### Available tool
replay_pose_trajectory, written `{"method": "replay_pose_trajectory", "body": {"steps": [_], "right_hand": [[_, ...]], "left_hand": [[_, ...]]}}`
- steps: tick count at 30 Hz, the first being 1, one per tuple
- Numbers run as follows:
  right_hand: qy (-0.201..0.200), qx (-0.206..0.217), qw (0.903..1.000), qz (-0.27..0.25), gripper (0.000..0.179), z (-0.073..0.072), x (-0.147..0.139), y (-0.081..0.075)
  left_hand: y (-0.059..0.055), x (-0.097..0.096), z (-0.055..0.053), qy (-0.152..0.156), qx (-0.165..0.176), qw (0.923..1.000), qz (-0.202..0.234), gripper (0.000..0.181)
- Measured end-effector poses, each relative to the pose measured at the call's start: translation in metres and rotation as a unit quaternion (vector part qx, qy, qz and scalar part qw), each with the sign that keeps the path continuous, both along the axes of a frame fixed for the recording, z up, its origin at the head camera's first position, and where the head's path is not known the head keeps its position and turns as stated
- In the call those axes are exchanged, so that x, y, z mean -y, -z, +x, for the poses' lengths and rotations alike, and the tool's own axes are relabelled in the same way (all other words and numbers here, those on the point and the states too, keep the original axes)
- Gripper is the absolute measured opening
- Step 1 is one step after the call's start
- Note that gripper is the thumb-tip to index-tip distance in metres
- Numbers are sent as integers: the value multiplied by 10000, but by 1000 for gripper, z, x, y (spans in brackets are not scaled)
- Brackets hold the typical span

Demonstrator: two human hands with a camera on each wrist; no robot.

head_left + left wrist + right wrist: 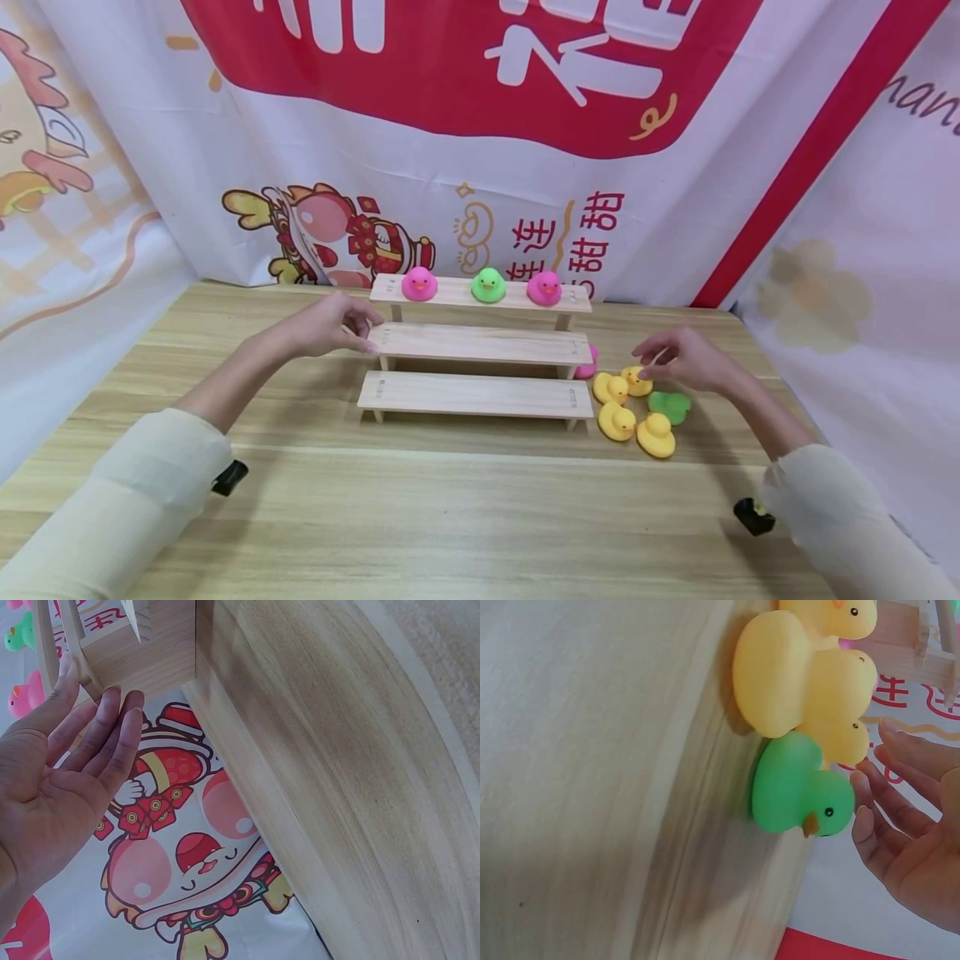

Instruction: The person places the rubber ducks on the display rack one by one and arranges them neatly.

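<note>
At the left end of the middle tier of a three-step wooden shelf (480, 343), my left hand (333, 325) pinches the board's end between thumb and fingertips. In the left wrist view, the thumb and fingers (124, 742) lie on either side of that board end. My right hand (686, 360) hangs over the rubber ducks right of the shelf, fingers loosely bent, nothing in them. Its fingertips are right by a yellow duck (637, 381) and a green duck (802, 787). On the top tier sit a pink duck (419, 284), a green duck (488, 286) and another pink duck (544, 288).
More yellow ducks (656, 436) lie in a cluster on the wooden table (480, 517). A pink duck (587, 362) is partly hidden behind the shelf's right end. A printed cloth (645, 233) hangs along the table's back edge and sides.
</note>
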State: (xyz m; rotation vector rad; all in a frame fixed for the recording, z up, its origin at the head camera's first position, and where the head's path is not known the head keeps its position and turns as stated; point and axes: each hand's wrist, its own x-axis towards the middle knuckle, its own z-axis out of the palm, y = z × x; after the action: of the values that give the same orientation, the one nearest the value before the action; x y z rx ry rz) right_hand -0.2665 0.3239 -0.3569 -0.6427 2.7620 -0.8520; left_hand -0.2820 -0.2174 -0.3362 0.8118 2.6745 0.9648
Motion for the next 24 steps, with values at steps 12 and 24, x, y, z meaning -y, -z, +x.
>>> {"method": "replay_pose_trajectory", "body": {"steps": [12,24], "right_hand": [[-116,20,9999,26,27,3,-7,9],[48,-13,9997,220,30,0,-5,17]], "left_hand": [[0,0,-1,-11,-21,10000,-58,40],[-1,0,0,-55,-26,10000,-73,39]]}}
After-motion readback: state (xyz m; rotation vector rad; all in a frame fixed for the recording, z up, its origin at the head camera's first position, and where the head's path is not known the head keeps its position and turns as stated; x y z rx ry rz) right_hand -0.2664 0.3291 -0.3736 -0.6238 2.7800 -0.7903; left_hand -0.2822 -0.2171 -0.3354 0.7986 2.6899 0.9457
